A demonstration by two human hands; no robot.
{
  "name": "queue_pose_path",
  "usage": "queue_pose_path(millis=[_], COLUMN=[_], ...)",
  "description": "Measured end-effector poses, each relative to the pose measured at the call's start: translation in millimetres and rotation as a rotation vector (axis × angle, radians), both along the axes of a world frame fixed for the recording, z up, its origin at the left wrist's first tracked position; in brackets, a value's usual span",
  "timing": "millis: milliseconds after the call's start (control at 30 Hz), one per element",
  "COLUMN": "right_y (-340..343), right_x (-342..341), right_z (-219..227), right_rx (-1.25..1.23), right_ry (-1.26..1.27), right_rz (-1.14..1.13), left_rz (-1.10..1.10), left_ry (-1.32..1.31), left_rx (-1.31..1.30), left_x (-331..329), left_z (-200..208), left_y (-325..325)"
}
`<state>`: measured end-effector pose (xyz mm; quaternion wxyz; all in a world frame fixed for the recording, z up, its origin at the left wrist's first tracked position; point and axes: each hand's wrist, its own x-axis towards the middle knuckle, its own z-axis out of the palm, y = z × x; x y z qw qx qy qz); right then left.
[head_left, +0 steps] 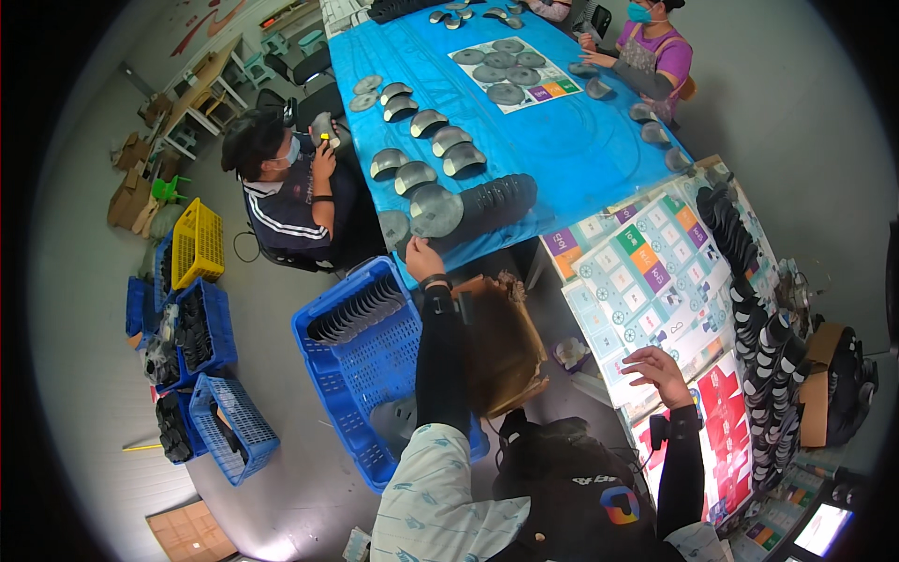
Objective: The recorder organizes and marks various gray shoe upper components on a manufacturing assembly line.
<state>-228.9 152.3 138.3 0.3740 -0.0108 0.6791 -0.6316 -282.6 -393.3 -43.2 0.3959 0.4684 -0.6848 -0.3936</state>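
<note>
My left hand (pixel 426 262) reaches to the near edge of the blue-covered table, fingers closed at the lower rim of a round, dark grey curved pad (pixel 436 211). This pad stands at the front of a long nested row of similar dark pads (pixel 501 199). A flatter grey pad (pixel 394 228) lies just left of the hand. My right hand (pixel 660 377) hovers over a sloping board covered with printed sheets (pixel 646 290), its fingers apart and holding nothing.
Several curved pads (pixel 429 123) stand along the blue table (pixel 524 155). Below my left arm are a blue crate (pixel 361 361) with nested pads and a cardboard box (pixel 501 347). Dark pads (pixel 773 375) line the board's right side. Co-workers sit left (pixel 295 187) and far right (pixel 655 61).
</note>
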Motion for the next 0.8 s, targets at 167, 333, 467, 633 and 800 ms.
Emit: queue_pose_path(millis=[167, 333, 467, 633, 800], right_y=[-1, 0, 2, 7, 26], right_x=[3, 8, 12, 14, 20], right_z=[4, 7, 10, -1, -11], right_rx=[0.015, 0.019, 0.023, 0.03, 0.031], right_ry=[0.003, 0.013, 0.025, 0.001, -0.026], right_rz=[0.0, -0.001, -0.012, -0.004, -0.065], left_rz=[-0.002, 0.006, -0.061, 0.131, 0.114], left_ry=[0.085, 0.108, 0.049, 0.038, 0.142], left_rx=[0.001, -0.013, -0.065, -0.479, -0.29], left_x=[1, 3, 1, 7, 26], left_z=[0, 0, 10, 39, 84], left_y=[13, 24, 43, 12, -28])
